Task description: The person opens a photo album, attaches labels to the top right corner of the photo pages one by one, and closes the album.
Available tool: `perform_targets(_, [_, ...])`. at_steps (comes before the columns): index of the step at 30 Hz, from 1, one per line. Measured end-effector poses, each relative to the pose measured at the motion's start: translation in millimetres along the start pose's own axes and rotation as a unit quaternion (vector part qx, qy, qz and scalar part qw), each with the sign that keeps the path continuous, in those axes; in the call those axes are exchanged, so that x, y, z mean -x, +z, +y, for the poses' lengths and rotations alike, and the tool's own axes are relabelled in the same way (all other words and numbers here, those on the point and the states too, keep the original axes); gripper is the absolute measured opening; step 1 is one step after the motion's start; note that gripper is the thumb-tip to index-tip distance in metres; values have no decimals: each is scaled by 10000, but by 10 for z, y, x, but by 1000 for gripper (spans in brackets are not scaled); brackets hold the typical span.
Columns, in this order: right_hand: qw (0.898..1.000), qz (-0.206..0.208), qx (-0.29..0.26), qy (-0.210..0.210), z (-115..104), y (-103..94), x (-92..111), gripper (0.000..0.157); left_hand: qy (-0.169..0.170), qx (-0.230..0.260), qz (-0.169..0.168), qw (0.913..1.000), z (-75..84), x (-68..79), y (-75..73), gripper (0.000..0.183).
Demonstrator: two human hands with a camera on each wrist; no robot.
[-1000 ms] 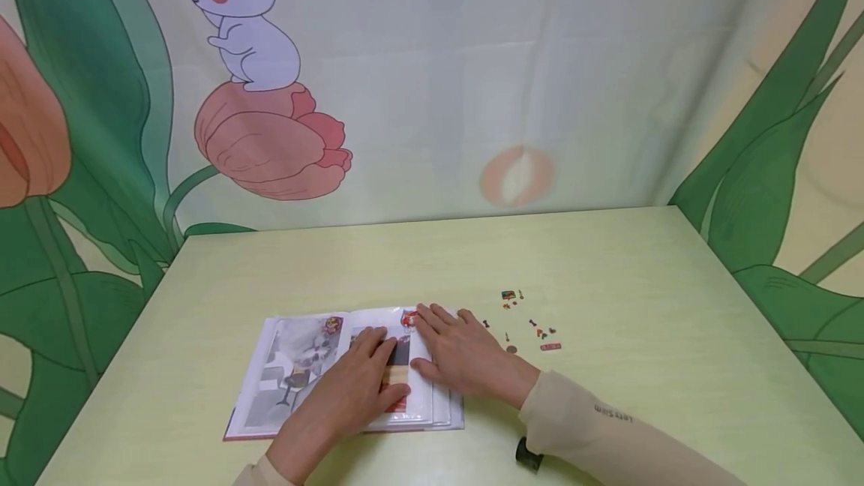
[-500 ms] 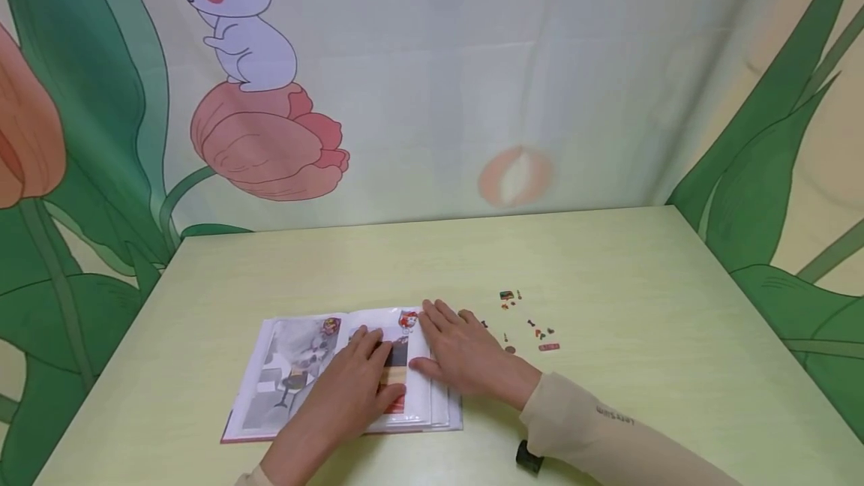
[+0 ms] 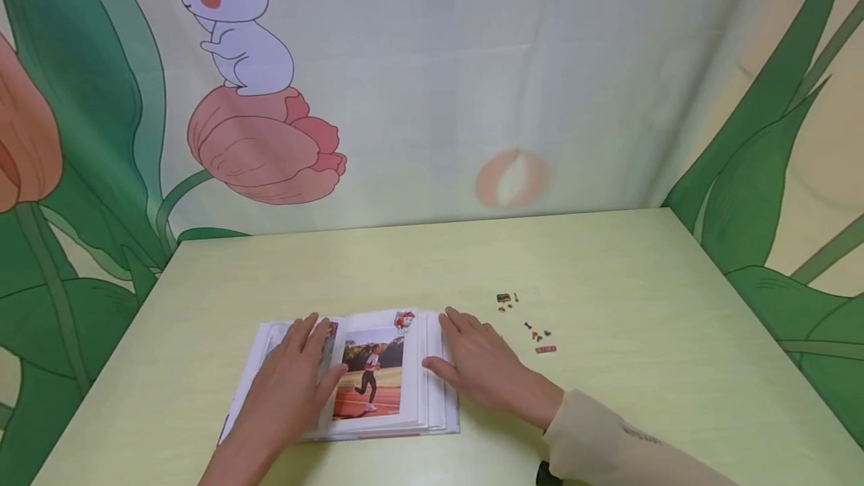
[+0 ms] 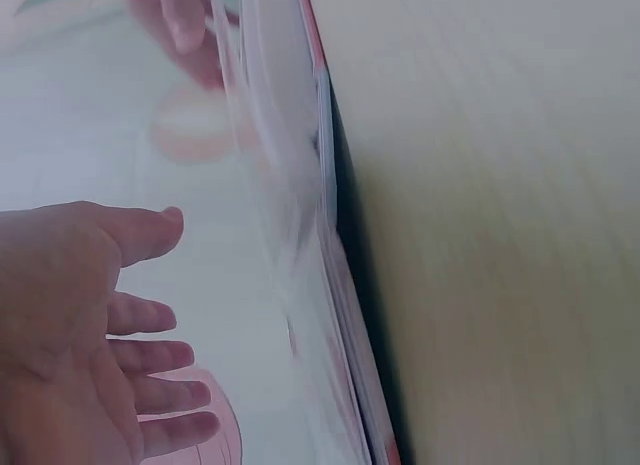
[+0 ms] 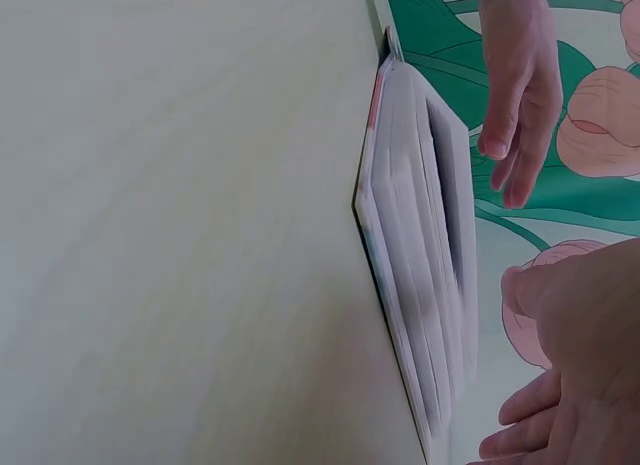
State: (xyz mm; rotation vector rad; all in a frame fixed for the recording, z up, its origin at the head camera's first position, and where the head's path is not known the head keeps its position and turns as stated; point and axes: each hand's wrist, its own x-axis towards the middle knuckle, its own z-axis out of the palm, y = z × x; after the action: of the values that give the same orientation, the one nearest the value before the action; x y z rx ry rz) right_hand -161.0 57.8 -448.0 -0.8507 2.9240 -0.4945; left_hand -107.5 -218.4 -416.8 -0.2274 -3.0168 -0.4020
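Observation:
An open photo album [image 3: 413, 396] lies on the table. Its right page carries a photo of a runner [image 3: 370, 377] and a sticker of a red-haired figure [image 3: 404, 321] above it. My left hand [image 3: 283, 381] is over the left page and hides most of it. The left wrist view has this hand [image 4: 70, 335] with straight fingers, apart from the pages. At the album's right edge is my right hand [image 3: 489, 362], fingers extended and holding nothing. In the right wrist view a gap shows between the right hand [image 5: 590, 355] and the pages [image 5: 420, 255].
Several small stickers [image 3: 536, 336] lie scattered on the table [image 3: 607, 283] to the right of the album. A printed curtain [image 3: 405, 96] with a rabbit and tulips hangs behind the table. A black object [image 3: 548, 474] is beside the right sleeve [image 3: 607, 433].
My left hand has moved left, off the right page and over the left one, uncovering the runner photo. My right hand has shifted right, from the page to the album's edge.

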Motion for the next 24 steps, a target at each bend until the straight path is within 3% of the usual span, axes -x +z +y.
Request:
perform_targets(4, [9999,64,-81,50,0,-26,65,76,-219,0,112,9997,-143,41,-68,72])
perform_targets(6, [9999,43,-106,72,-2,-36,93,76,-484,5,15,9988,-212,61,-92,75])
perform_targets(12, [9997,1,-227,89,-10,-23,159,76,-1205,6,-541,9912,-471,89,-133,83])
perform_targets(17, [9996,-100,-246,61,-26,-1,189,75,-1764,137,-1119,9778,-663,78,-119,88])
perform_targets(24, [9995,-226,-215,-48,-37,31,205,75,-2000,159,-1578,9669,-823,65,-84,92])
